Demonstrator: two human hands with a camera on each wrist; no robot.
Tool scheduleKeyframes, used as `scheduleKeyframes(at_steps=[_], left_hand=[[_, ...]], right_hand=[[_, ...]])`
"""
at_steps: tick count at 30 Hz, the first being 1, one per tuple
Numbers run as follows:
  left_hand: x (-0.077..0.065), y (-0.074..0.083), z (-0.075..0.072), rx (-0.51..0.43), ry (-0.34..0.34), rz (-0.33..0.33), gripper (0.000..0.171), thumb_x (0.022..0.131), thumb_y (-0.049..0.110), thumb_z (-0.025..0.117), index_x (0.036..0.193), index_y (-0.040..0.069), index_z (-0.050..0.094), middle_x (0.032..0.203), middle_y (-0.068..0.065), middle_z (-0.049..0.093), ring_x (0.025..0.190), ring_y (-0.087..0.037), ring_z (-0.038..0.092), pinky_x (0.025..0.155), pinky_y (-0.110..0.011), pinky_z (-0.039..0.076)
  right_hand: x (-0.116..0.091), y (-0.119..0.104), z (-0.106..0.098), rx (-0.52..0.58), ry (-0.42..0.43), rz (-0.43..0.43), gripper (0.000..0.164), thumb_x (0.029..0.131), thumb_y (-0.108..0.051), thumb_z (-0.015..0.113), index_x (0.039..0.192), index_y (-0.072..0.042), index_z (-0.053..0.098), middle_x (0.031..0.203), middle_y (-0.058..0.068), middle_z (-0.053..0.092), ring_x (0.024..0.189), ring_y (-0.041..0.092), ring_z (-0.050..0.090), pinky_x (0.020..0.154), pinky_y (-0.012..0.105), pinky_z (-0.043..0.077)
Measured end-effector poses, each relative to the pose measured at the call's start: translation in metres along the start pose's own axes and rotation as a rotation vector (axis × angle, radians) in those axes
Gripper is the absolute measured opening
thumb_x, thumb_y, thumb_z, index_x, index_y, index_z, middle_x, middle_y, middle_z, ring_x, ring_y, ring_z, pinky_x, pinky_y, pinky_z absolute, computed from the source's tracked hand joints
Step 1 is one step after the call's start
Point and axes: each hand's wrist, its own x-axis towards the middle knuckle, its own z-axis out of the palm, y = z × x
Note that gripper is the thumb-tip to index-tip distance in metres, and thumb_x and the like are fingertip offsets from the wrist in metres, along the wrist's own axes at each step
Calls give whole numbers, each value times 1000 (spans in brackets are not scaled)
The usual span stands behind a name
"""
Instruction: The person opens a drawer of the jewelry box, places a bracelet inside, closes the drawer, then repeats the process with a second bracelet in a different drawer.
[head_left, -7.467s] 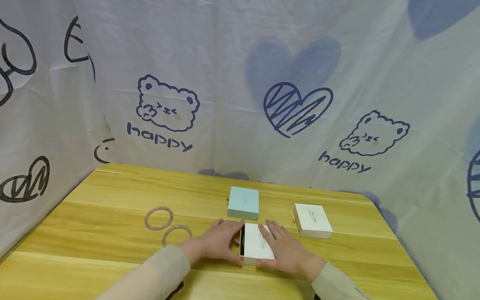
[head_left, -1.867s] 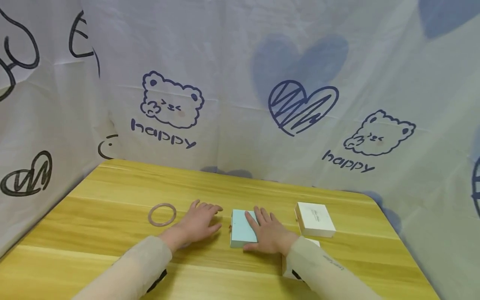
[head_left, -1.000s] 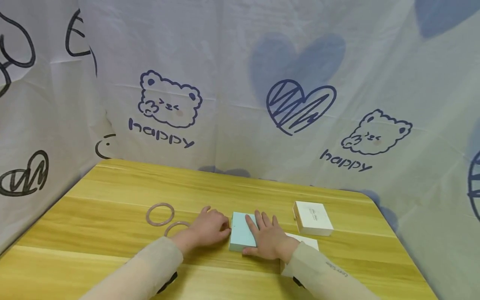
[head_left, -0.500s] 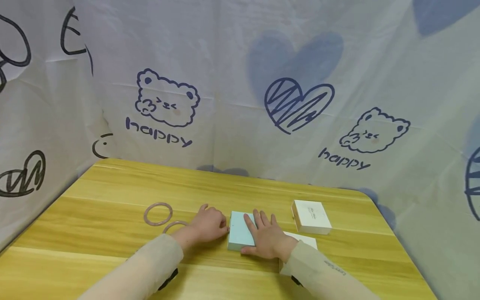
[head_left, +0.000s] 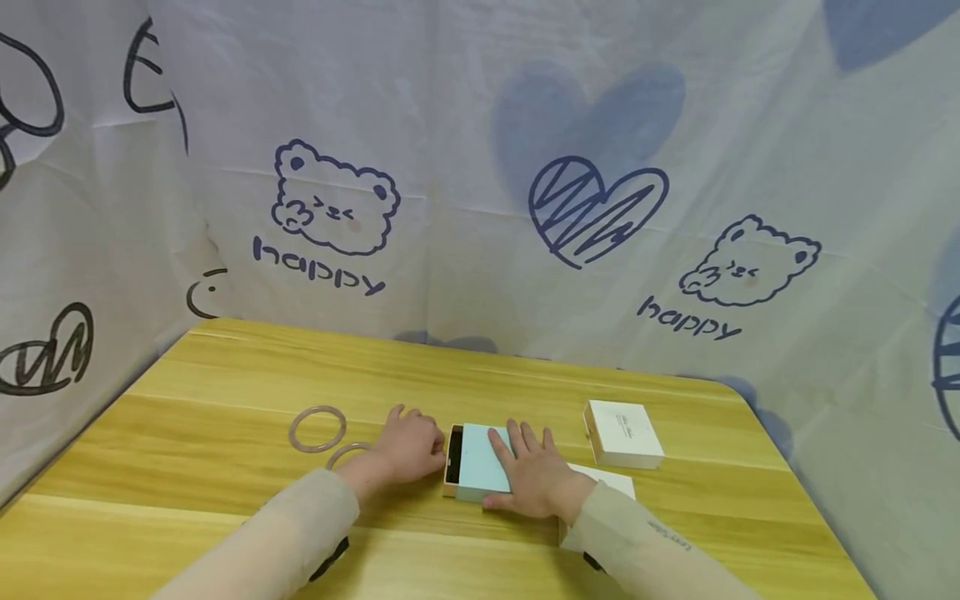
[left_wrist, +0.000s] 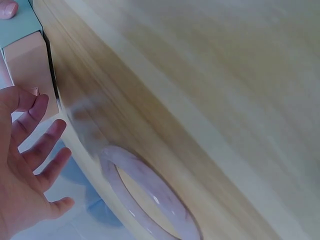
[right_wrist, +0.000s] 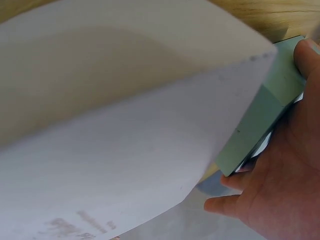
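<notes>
In the head view a light blue drawer box (head_left: pixel 482 458) lies mid-table, its drawer (head_left: pixel 453 458) slid partly out on the left and showing a dark interior. My left hand (head_left: pixel 407 446) pinches a small tab (left_wrist: pixel 34 91) on the drawer's front between thumb and index finger; the other fingers stay spread. Across the box's top rests my right hand (head_left: pixel 536 475), fingers spread and straight, thumb along the near side. Two pale pink bangles lie on the left: a farther bangle (head_left: pixel 317 429) in full view, and a nearer bangle (left_wrist: pixel 145 192) partly hidden by the left arm.
One white box (head_left: pixel 624 433) with printed lettering sits at the back right. Another white box (head_left: pixel 611 481) is partly covered by the right forearm and looms large in the right wrist view. A printed cloth (head_left: pixel 465 167) hangs behind the wooden table (head_left: pixel 225 400).
Earlier, both hands were on a white box, now off to the right. The blue box has come nearer, under my right hand. Its drawer has just slid left, drawn by my left hand.
</notes>
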Motion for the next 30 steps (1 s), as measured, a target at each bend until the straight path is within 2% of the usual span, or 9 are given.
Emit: scheduleKeyframes(at_steps=[14, 22, 30], left_hand=[[-8, -14, -3, -3, -16, -17, 32, 83, 26, 61, 54, 20, 48, 71, 7, 51, 93, -24, 54, 106, -62, 24], [-13, -21, -9, 6, 3, -17, 28, 79, 22, 60, 55, 20, 48, 74, 7, 53, 89, -23, 53, 105, -64, 24], [-19, -28, -14, -17, -17, -19, 29, 81, 20, 60, 55, 20, 48, 73, 6, 51, 87, -22, 51, 105, -65, 22]], right_hand=[[-1, -2, 1, -10, -16, 3, 92, 82, -71, 41, 151, -17, 10, 156, 16, 12, 144, 34, 17, 114, 57, 18], [-1, -1, 0, -8, -24, 3, 92, 83, -71, 40, 151, -17, 9, 157, 16, 10, 144, 34, 16, 114, 57, 16], [-2, -1, 0, -16, -28, 4, 92, 82, -72, 39, 151, -18, 9, 156, 16, 11, 144, 34, 17, 114, 57, 16]])
